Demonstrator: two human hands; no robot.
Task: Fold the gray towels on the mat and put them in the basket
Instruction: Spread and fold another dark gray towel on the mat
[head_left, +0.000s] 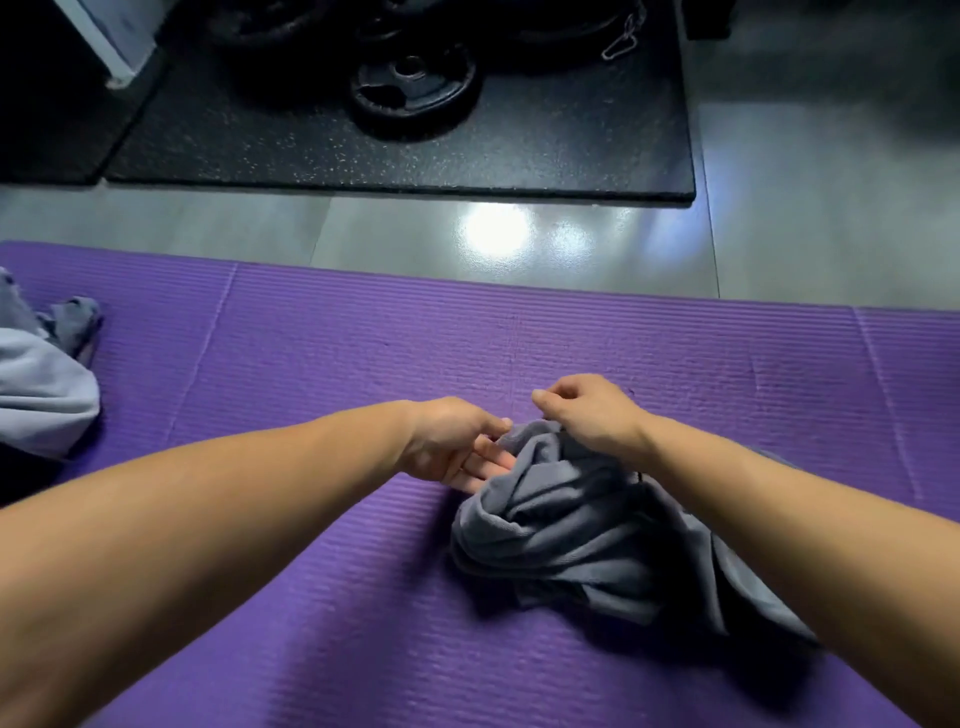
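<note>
Fingers (485, 460) of left hand (452, 447) and right hand (587, 413) tight on far edge of gray towel (571, 525), open mat (337, 364) beyond

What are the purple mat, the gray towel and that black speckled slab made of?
Purple mat: likely soft foam, matte, finely ribbed with pressed creases. Gray towel: soft cloth, perhaps microfiber; it bunches in limp folds without shine. Black speckled slab: probably rubber gym flooring, matte, dotted with pale flecks.

A crumpled gray towel (587, 530) on the mat (311, 389) (purple, ribbed) — left hand (457, 447) and right hand (592, 415) grip it.
</note>
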